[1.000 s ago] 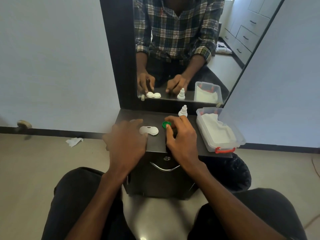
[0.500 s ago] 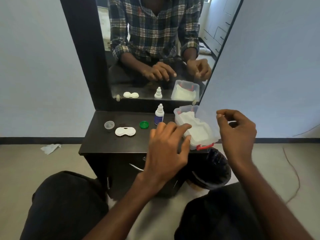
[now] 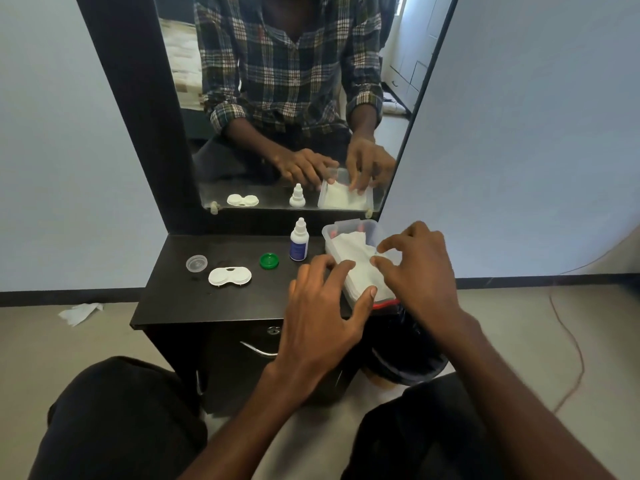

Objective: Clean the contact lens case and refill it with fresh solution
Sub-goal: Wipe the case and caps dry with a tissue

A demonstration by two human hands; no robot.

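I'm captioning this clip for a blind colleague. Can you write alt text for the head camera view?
Both hands reach into a clear plastic box of white tissues at the right end of a dark dresser top: left hand on its near edge, right hand over the tissues. Left of the box stand a dropper bottle, a green cap, a white lens case and a clear cap, below a mirror.

I have one view only, a wide-angle camera worn on the person's head, looking forward and down over a dark dressing table [image 3: 221, 306] from close range. It faces a mirror [image 3: 277, 98] at the table's back, so the same tabletop shows twice, direct and reflected. No second camera shares the scene.
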